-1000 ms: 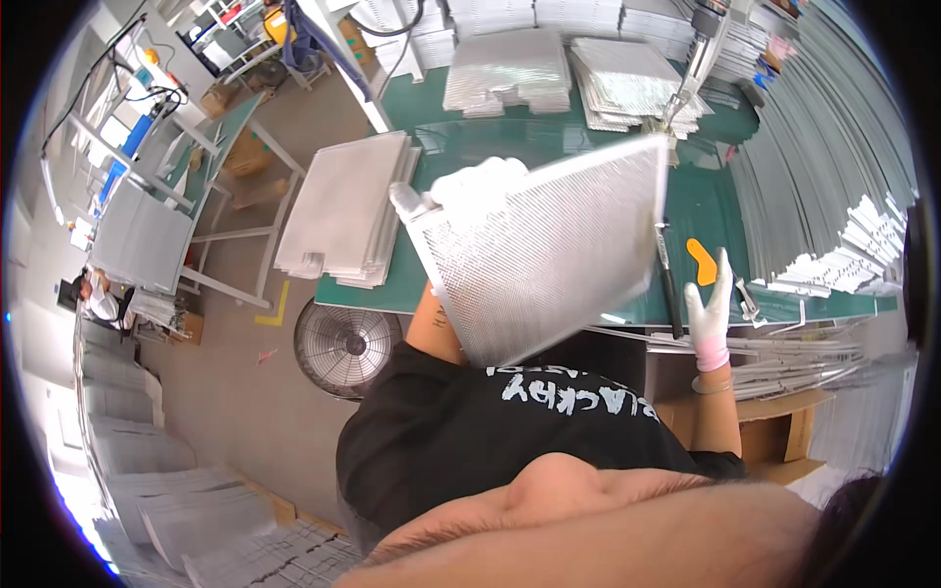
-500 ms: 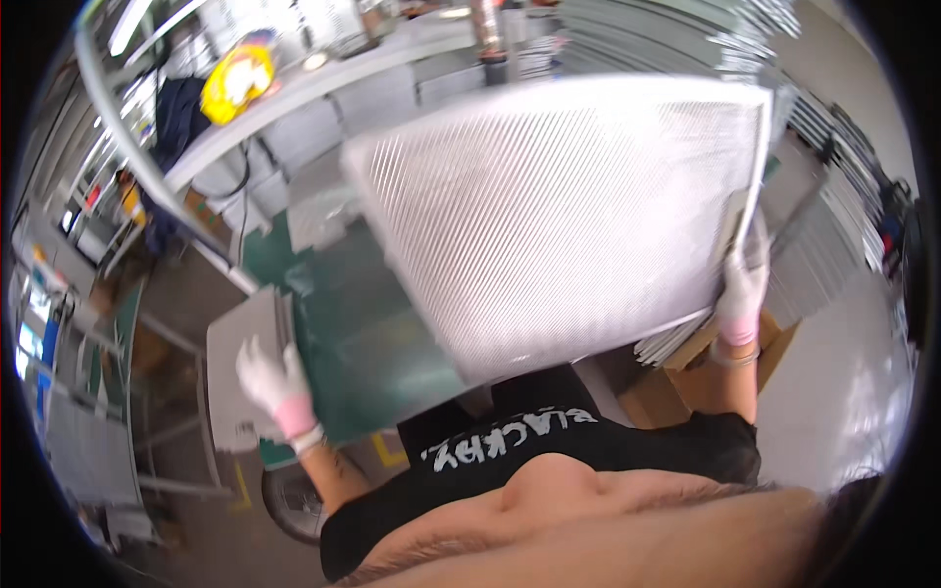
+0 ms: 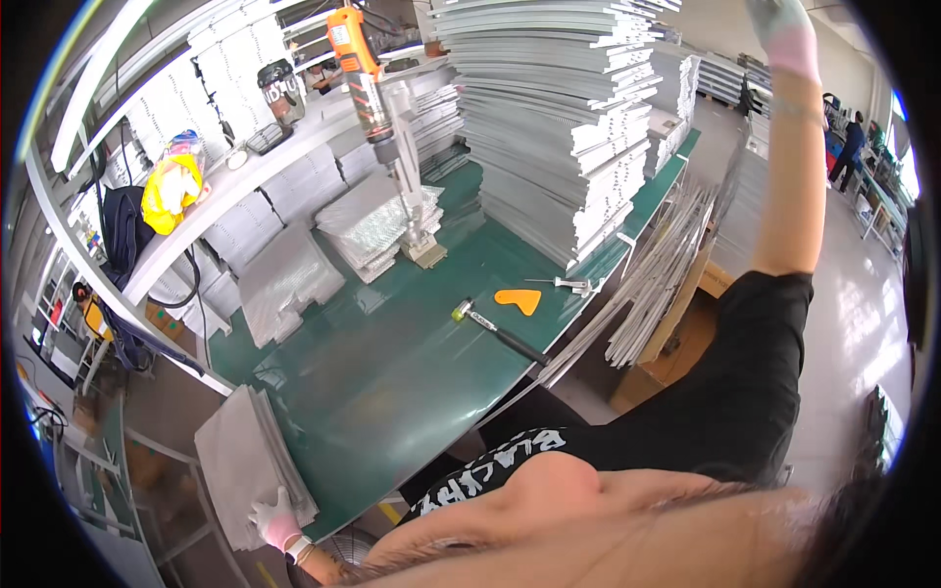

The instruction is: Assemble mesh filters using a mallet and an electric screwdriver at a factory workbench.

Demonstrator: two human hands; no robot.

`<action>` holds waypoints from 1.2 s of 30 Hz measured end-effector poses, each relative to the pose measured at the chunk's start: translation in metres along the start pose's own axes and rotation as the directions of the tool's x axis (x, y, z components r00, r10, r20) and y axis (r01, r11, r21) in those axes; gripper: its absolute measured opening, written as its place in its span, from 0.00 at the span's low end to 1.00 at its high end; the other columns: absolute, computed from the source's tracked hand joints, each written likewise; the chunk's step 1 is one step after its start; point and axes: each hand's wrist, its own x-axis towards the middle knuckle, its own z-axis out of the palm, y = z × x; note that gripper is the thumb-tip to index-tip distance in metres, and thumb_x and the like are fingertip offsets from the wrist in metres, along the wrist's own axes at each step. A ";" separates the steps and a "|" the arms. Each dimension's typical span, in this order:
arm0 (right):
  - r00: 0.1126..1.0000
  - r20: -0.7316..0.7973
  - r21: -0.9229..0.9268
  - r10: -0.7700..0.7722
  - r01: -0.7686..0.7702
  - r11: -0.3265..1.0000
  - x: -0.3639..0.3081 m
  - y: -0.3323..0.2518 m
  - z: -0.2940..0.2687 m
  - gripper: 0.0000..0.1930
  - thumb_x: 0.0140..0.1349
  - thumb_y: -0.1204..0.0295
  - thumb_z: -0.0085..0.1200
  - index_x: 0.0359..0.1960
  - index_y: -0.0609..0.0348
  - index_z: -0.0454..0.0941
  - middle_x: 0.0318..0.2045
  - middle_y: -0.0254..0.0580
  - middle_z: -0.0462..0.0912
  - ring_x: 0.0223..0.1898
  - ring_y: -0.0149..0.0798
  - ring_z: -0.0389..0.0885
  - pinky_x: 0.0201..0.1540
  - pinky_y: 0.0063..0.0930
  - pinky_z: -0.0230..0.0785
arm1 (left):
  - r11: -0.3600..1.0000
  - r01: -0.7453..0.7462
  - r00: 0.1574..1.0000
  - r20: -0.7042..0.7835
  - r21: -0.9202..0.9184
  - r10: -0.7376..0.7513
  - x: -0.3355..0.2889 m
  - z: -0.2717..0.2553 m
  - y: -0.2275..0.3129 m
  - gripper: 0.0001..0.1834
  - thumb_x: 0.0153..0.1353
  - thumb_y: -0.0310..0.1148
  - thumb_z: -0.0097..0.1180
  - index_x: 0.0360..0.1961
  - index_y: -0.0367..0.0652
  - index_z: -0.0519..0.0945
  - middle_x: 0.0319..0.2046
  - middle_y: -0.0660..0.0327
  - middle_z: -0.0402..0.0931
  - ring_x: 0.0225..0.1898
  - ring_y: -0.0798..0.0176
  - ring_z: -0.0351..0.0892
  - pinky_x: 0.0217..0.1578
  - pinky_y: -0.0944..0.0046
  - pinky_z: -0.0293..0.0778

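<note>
My left hand (image 3: 274,519), in a white glove with a pink cuff, rests with spread fingers on the near edge of a stack of thin grey sheets (image 3: 240,456) at the table's left end. My right arm reaches up high at the right, its gloved hand (image 3: 787,34) at the top rim of the picture. The fingers of that hand are mostly cut off, so whatever they hold is hidden. To the left of that arm rises a tall stack of white-edged flat panels (image 3: 549,127) on the green table (image 3: 392,392).
On the table lie a hammer (image 3: 505,335), an orange scraper (image 3: 518,301) and a small screwdriver-like tool (image 3: 564,284). An orange power driver (image 3: 365,88) stands upright above it. Bubble-wrapped pieces (image 3: 284,279) lie behind. Long metal strips (image 3: 662,284) lean beside a cardboard box (image 3: 686,338).
The framed mesh panel that my right hand gripped has left the view. My right hand has risen to the top right. My left hand has come down onto the grey sheets.
</note>
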 end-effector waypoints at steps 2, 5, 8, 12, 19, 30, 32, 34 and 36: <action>0.926 -0.087 0.452 0.367 -0.292 0.843 0.013 -0.023 0.060 0.15 0.64 0.65 0.53 0.43 0.68 0.78 0.42 0.56 0.80 0.44 0.45 0.81 0.43 0.39 0.75 | 0.999 -0.021 1.000 0.021 0.040 0.020 0.003 -0.005 -0.002 0.46 0.53 0.63 0.59 0.61 0.33 0.70 0.58 0.35 0.69 0.56 0.40 0.75 0.56 0.49 0.72; 0.963 0.089 0.452 0.255 -0.267 0.851 0.075 0.011 0.071 0.12 0.65 0.60 0.54 0.33 0.56 0.77 0.26 0.40 0.78 0.28 0.37 0.77 0.34 0.34 0.73 | 0.985 -0.145 0.989 -0.007 0.094 0.146 0.034 0.019 -0.006 0.43 0.51 0.63 0.60 0.55 0.35 0.75 0.48 0.38 0.77 0.50 0.41 0.79 0.50 0.48 0.75; 0.984 0.097 -0.574 0.147 -0.066 0.817 0.056 0.001 0.144 0.31 0.66 0.48 0.47 0.52 0.67 0.77 0.47 0.59 0.82 0.52 0.56 0.79 0.56 0.41 0.69 | 0.974 -0.166 0.985 -0.017 0.153 0.171 0.021 -0.007 -0.007 0.39 0.50 0.63 0.61 0.47 0.35 0.79 0.41 0.40 0.81 0.46 0.41 0.81 0.46 0.48 0.76; 0.965 0.191 -0.493 0.180 -0.064 0.867 0.049 0.008 0.154 0.34 0.65 0.46 0.48 0.58 0.67 0.74 0.59 0.63 0.74 0.63 0.55 0.70 0.64 0.38 0.61 | 0.962 -0.241 0.967 -0.049 0.131 0.249 0.027 0.000 -0.016 0.34 0.49 0.62 0.63 0.36 0.35 0.81 0.36 0.40 0.82 0.40 0.40 0.82 0.42 0.46 0.77; 0.976 -0.195 0.071 -0.098 0.113 0.991 -0.022 0.030 0.132 0.21 0.67 0.66 0.54 0.57 0.67 0.73 0.54 0.50 0.78 0.58 0.43 0.73 0.62 0.32 0.63 | 0.932 -0.319 0.945 -0.019 0.173 0.327 0.028 -0.056 0.007 0.34 0.50 0.61 0.63 0.38 0.34 0.81 0.34 0.40 0.82 0.39 0.38 0.83 0.42 0.44 0.77; 0.615 0.787 0.081 0.043 -0.173 0.982 -0.463 -0.040 0.110 0.14 0.56 0.79 0.57 0.46 0.62 0.78 0.46 0.51 0.78 0.48 0.51 0.78 0.56 0.39 0.70 | 0.959 -0.202 0.972 0.157 0.198 0.173 0.021 0.002 -0.013 0.53 0.52 0.63 0.62 0.66 0.30 0.63 0.63 0.34 0.65 0.62 0.39 0.70 0.60 0.51 0.68; 0.518 0.824 0.007 0.228 -0.412 0.911 -0.523 -0.044 0.107 0.13 0.57 0.80 0.55 0.46 0.63 0.78 0.44 0.50 0.78 0.47 0.48 0.78 0.55 0.36 0.70 | 0.971 -0.178 0.970 0.197 0.162 0.145 0.018 -0.016 -0.015 0.55 0.51 0.64 0.61 0.68 0.29 0.60 0.64 0.34 0.63 0.63 0.39 0.68 0.61 0.51 0.68; 0.438 0.844 0.003 0.308 -0.579 0.815 -0.556 -0.052 0.106 0.13 0.58 0.80 0.54 0.46 0.64 0.78 0.44 0.49 0.78 0.47 0.45 0.79 0.54 0.33 0.70 | 0.982 -0.151 0.962 0.244 0.117 0.119 0.015 -0.029 -0.016 0.58 0.51 0.65 0.60 0.69 0.29 0.57 0.65 0.34 0.61 0.64 0.39 0.67 0.62 0.50 0.67; 0.365 0.865 -0.017 0.345 -0.664 0.747 -0.578 -0.058 0.108 0.12 0.58 0.80 0.53 0.45 0.65 0.79 0.43 0.48 0.79 0.46 0.43 0.79 0.52 0.31 0.71 | 0.967 -0.197 0.950 0.276 0.159 0.148 0.020 -0.038 -0.025 0.60 0.50 0.65 0.62 0.69 0.28 0.56 0.64 0.33 0.63 0.64 0.38 0.67 0.62 0.50 0.66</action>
